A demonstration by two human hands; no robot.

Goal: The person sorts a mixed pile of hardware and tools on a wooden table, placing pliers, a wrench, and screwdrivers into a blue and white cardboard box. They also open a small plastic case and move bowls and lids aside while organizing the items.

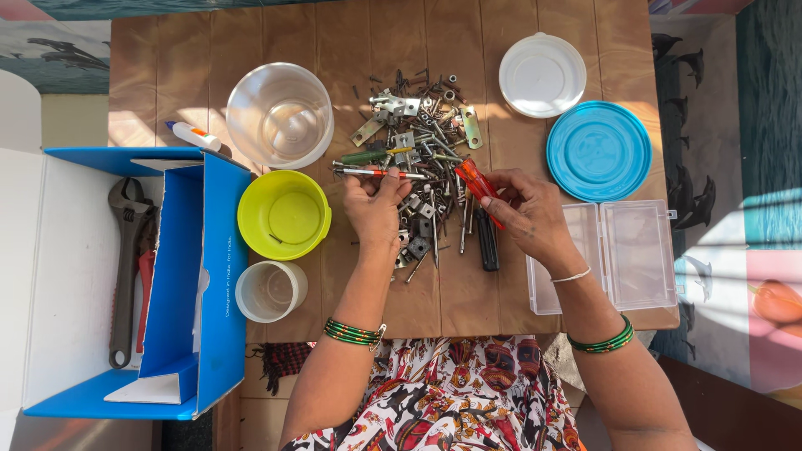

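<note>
My left hand (pixel 373 207) rests at the near edge of a heap of screws, nails and metal brackets (pixel 422 138) on a brown wooden table (pixel 368 42). Its fingers pinch a thin red-and-silver tool (pixel 378 173) that lies crosswise. My right hand (pixel 529 213) grips a screwdriver with a clear red handle (pixel 474 181). A second screwdriver with a black handle (pixel 487 244) lies below it, between my hands.
A clear round tub (pixel 280 114), a yellow-green bowl (pixel 283 215) and a small white cup (pixel 269 291) stand left of the heap. A white lid (pixel 542 74), a blue lid (pixel 598 151) and an open clear plastic case (pixel 616 255) lie right. A blue-and-white box (pixel 180 276) at left holds an adjustable wrench (pixel 127 267).
</note>
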